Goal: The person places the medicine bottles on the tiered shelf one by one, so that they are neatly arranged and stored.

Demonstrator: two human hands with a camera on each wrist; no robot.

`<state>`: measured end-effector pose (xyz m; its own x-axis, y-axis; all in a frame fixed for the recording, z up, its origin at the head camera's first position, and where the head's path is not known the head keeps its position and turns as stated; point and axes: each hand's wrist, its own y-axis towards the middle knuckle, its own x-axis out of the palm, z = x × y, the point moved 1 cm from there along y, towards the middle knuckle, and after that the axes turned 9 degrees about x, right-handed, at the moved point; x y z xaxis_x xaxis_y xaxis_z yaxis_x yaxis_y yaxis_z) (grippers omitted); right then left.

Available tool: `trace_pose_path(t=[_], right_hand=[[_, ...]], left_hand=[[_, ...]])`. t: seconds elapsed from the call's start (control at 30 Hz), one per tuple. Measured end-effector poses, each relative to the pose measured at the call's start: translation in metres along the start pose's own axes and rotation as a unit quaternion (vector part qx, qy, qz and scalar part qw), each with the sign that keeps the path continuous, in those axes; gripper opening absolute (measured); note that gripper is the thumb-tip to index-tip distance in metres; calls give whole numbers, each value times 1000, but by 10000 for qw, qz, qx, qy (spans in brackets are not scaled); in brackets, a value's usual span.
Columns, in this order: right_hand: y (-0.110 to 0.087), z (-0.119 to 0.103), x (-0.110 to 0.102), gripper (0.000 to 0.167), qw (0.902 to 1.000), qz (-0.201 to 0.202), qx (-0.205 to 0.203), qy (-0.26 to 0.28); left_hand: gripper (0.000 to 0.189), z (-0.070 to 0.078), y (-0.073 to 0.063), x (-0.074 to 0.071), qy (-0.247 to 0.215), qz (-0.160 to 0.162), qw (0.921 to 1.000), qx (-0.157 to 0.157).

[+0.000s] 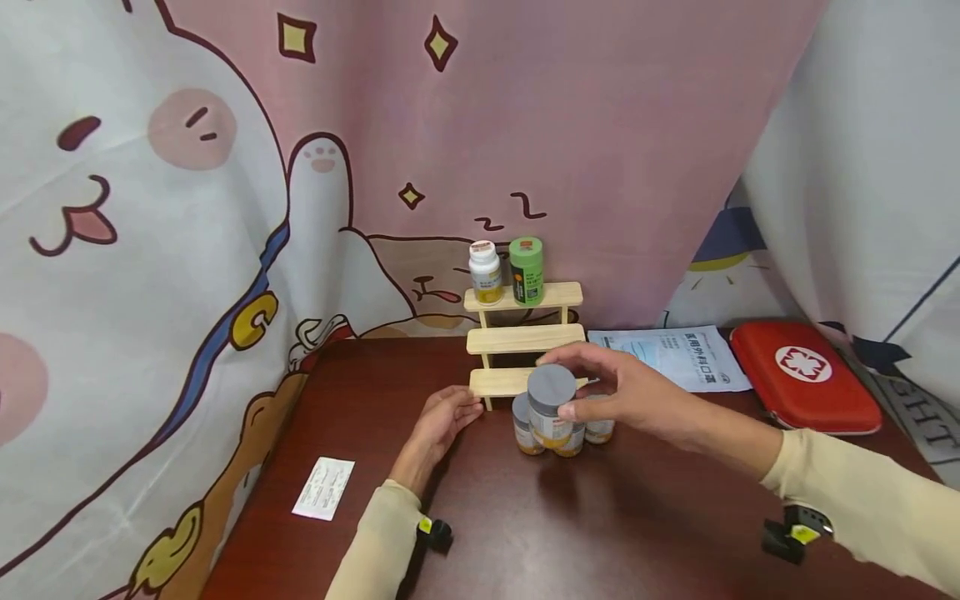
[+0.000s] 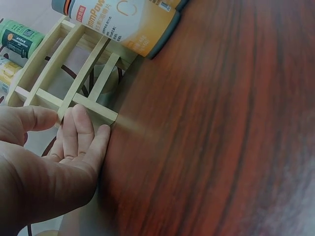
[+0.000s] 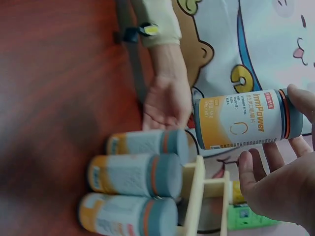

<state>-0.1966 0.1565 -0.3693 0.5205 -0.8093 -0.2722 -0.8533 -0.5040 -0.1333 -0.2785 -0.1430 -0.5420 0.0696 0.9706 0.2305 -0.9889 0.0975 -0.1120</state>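
Observation:
My right hand (image 1: 637, 392) grips a supplement bottle (image 1: 552, 408) by its grey lid, thumb on one side and fingers on the other. In the right wrist view the held bottle (image 3: 241, 120) shows a white and orange label and is off the table. Three similar bottles (image 3: 123, 174) stand on the table below it, in front of the wooden tiered shelf (image 1: 525, 339). My left hand (image 1: 442, 425) holds the left end of the shelf's lowest step, thumb and fingertips against the wood (image 2: 93, 105).
On the top step stand a white bottle (image 1: 486, 273) and a green bottle (image 1: 527, 272). A mask packet (image 1: 690, 354) and a red first-aid case (image 1: 806, 379) lie to the right. A small paper slip (image 1: 323, 488) is at the left. Printed cloth hangs behind.

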Motion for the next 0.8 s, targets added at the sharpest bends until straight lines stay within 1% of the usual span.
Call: trace_pose_path(t=[0.13,0.23,0.3,0.47,0.57,0.67,0.8], right_hand=[[8,-11,-10,59,9998,159,-34,-63],[13,-16,-19,61,9992,347,-70,-162],[16,-17,-26,61,9981,538,-80,-281],[29,-19,-42,61,9937,1010,3,-492],[38,-16,-49,62,9914,1247,43,-401],[49,-12,-55,61,9889,1479,-11,-112],[63,-8,-63,61,9829,1837,-99,126]], left_hand=[[14,1,-3,-3,-40,75,9999,63],[15,0,-2,-2,-49,-12,10000,85],[16,0,-2,-1,-40,-81,9999,71],[13,-1,0,0,-102,-35,9999,2],[13,-1,0,0,-84,-25,10000,9],[13,-1,1,-1,-54,-51,10000,30],[13,-1,1,-2,-29,-65,10000,42]])
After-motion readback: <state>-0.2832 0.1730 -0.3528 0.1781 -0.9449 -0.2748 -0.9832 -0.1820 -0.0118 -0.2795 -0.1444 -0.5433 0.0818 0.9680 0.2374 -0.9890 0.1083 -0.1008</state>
